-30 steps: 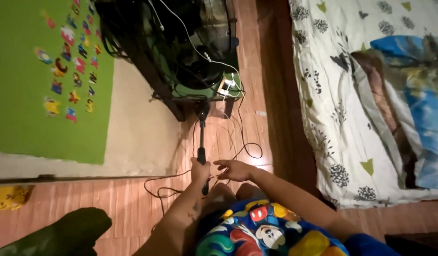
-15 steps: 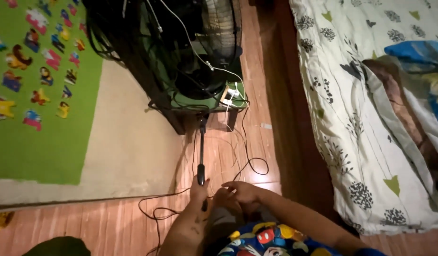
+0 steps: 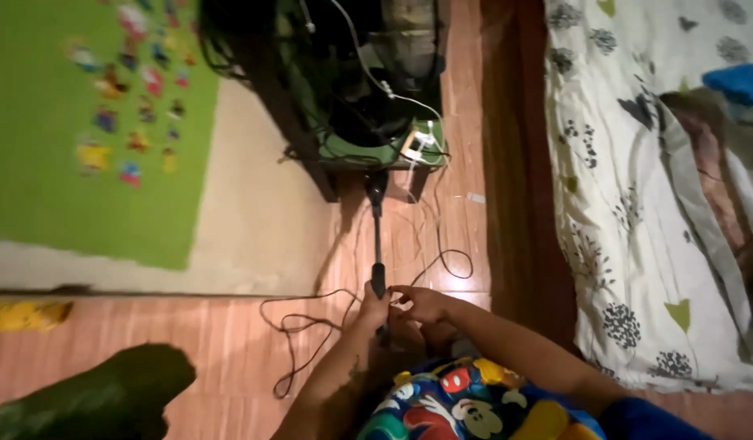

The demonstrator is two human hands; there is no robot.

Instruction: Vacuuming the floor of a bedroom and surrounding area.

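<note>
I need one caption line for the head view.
Left hand grips a black pole above the wooden floor; right hand beside it.

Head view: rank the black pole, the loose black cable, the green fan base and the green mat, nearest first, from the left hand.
From the left hand:
1. Black pole, gripped in it.
2. Loose black cable, on the floor just left.
3. Green fan base, straight ahead at the pole's far end.
4. Green mat, far left by the wall.

Wood floor [image 3: 230,342] w/ loose black cable [image 3: 299,326].
</note>
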